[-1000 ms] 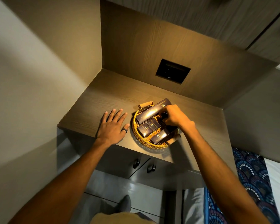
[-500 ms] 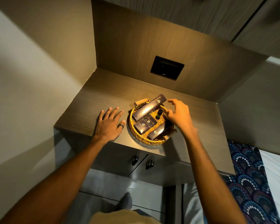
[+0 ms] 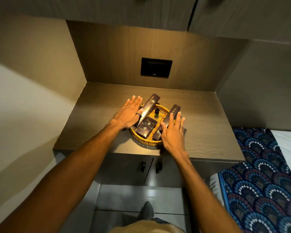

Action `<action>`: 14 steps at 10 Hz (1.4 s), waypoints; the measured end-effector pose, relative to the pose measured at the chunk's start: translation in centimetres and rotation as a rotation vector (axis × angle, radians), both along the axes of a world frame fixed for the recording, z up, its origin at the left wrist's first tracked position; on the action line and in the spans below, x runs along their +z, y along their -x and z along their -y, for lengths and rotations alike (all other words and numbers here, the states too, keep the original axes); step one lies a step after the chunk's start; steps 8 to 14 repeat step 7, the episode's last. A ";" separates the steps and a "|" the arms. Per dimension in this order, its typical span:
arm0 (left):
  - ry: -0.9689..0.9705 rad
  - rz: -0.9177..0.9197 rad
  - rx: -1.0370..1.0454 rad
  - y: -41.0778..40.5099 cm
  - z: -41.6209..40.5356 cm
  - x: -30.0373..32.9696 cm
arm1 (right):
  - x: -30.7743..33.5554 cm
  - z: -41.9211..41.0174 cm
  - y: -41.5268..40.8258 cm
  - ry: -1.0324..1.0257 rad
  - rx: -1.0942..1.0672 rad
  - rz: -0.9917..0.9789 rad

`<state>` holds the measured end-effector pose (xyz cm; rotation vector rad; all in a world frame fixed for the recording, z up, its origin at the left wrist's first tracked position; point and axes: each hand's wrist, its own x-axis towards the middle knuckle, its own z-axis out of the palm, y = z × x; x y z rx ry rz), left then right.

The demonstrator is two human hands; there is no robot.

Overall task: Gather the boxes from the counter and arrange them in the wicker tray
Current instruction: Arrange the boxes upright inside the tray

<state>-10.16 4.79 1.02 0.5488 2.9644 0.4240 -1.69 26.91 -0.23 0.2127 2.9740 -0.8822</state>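
Note:
A round wicker tray point(image 3: 147, 143) sits on the wooden counter point(image 3: 97, 118). Inside it lie several dark brown boxes: a long box point(image 3: 149, 105) on the left, two small boxes point(image 3: 146, 126) in the middle, another long box point(image 3: 173, 111) on the right, and a small dark bottle point(image 3: 157, 112). My left hand point(image 3: 128, 112) lies flat, fingers extended, over the tray's left rim beside the left long box. My right hand point(image 3: 172, 132) lies flat over the tray's right rim, partly covering the right long box. Neither hand grips anything.
A black wall panel point(image 3: 156, 67) is set in the back board above the counter. Cabinet doors with two dark knobs point(image 3: 150, 166) are below the counter. A blue patterned bed cover point(image 3: 259, 179) lies at the right. Walls enclose the counter's left and right sides.
My left hand moved from the counter to the tray's left rim. My right hand came off the tray's contents and now lies flat on the right rim. The camera view shifted.

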 end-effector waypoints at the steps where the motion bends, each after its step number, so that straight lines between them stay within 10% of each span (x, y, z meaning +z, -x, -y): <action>1: -0.057 -0.007 0.068 -1.5 -0.6 -0.5 | -0.1 -1.8 1.0 0.004 0.073 -0.001; 4: -0.103 -0.023 0.309 -6.5 -3.3 -1.3 | 1.7 -5.2 4.1 -0.104 0.365 0.035; 14: -0.030 -0.128 0.302 -8.1 -3.3 1.3 | 4.5 -4.3 1.8 -0.198 0.299 -0.051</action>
